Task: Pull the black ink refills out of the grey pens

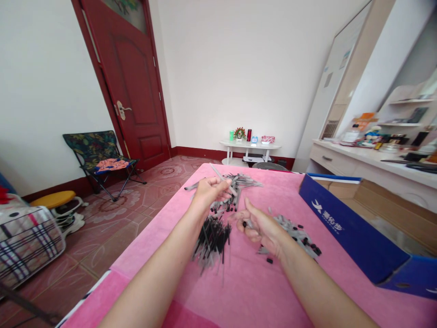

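My left hand [215,187] is closed around a slim, translucent grey pen barrel [217,171], which slants up past the fingers. Beneath and behind it lies a heap of similar barrels [244,181], some with black ends. My right hand [254,224], thumb raised and fingers curled, holds a small translucent pen cap with a black end [245,224]; its edges are blurred. Below my left hand is a dense pile of thin black pen refills [213,237]. Beside my right wrist lie several loose caps [296,234], clear grey with black ends. The hands are apart.
A pink cloth [239,291] covers the table. On its right stands an open blue cardboard box [344,228]. Further off are a dresser [327,155] with bottles, a low white table [251,146], a folding chair [90,148] and a red door [136,86].
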A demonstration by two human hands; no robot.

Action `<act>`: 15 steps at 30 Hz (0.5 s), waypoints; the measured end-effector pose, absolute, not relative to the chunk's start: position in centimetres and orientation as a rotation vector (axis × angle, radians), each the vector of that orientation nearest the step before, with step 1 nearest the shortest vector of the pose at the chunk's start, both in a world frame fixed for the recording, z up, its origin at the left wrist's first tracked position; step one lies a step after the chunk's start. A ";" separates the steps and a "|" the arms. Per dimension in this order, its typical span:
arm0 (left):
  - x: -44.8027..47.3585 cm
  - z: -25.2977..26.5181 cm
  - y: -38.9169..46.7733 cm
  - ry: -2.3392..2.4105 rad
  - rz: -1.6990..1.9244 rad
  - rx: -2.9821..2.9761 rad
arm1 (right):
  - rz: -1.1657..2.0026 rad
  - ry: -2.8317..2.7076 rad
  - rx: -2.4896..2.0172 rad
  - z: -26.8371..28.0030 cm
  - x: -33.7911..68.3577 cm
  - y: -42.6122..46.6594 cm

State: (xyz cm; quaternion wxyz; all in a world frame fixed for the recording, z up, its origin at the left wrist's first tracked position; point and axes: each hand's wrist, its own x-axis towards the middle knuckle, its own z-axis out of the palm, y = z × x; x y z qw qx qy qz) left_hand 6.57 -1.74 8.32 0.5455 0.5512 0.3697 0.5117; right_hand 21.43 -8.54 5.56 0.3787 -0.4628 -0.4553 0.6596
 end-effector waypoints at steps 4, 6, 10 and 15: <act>7.9 7.7 -2.7 0.847 1.077 1.399 | 1.384 -1.252 -1.187 6.1 22.4 -8.7; 8.5 7.2 -3.1 0.854 1.007 1.424 | 1.260 -1.395 -1.237 6.4 23.2 -8.8; 9.7 6.1 -3.7 0.850 0.835 1.413 | 1.182 -1.714 -1.331 7.4 25.1 -9.2; 11.6 4.2 -5.1 0.819 0.712 1.477 | 0.864 -1.761 -1.535 8.8 27.8 -9.1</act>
